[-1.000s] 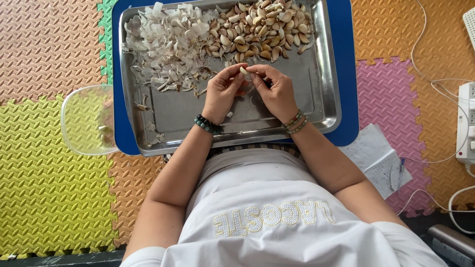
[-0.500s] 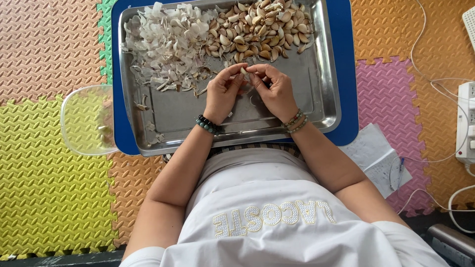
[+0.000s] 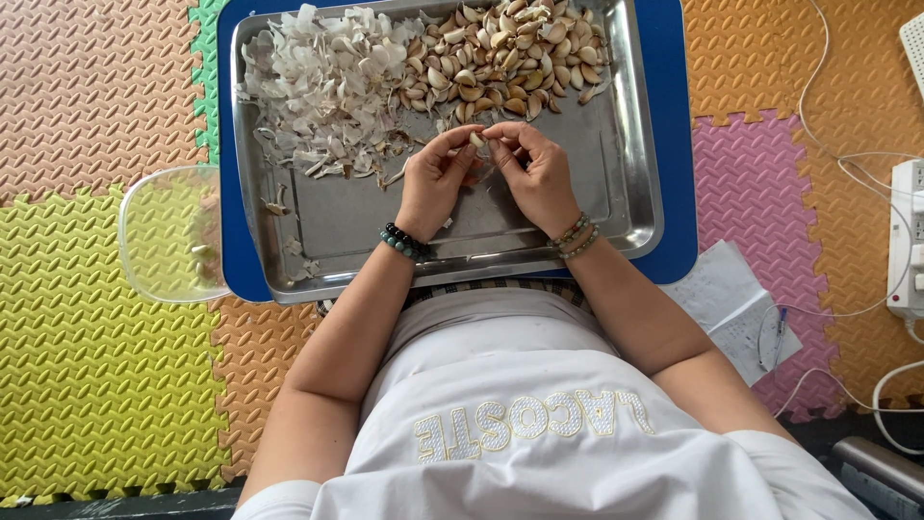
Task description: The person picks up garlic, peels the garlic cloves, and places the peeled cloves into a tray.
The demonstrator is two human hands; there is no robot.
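Both hands (image 3: 486, 173) pinch garlic clove (image 3: 475, 141) over steel tray (image 3: 630, 183).

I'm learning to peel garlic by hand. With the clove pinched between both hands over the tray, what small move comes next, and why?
Probably pull the loosened skin off: both hands, left hand and right hand, pinch one garlic clove at their fingertips over the steel tray, with a heap of peeled skins lying at left.

Coloured foam floor mats (image 3: 106, 385) carry a blue tray (image 3: 677, 144), clear bowl (image 3: 164, 236), paper (image 3: 736, 303) and power strip (image 3: 907, 241).
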